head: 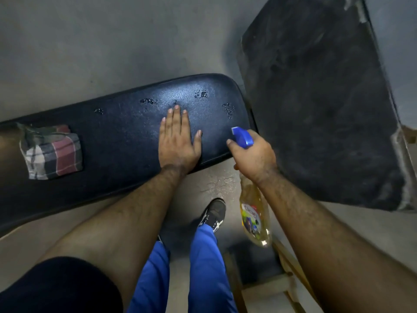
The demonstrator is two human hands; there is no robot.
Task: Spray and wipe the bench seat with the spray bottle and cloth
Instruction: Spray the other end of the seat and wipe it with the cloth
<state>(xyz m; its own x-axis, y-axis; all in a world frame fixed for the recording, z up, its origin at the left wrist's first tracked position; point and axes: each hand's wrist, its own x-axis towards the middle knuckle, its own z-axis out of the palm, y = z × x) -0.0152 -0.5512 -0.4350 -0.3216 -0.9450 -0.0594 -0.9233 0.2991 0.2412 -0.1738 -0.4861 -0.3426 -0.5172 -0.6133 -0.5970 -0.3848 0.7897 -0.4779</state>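
A dark blue padded bench seat point(117, 141) runs from lower left to centre right, with several wet spray patches along its far edge. My left hand point(178, 138) lies flat on the seat, fingers spread, holding nothing. My right hand point(252, 157) grips the neck of a spray bottle point(255, 213) with a blue trigger head and yellow liquid, held just off the seat's right end, nozzle pointing toward the seat. A folded checked cloth point(52, 152) rests on the seat far to the left, untouched.
A large dusty black panel point(316, 105) lies right of the seat, close to its end. The floor point(90, 53) is grey concrete, wet below the seat's near edge. My blue trouser legs and a dark shoe point(214, 213) stand near the bench. A wooden frame point(282, 288) sits at lower right.
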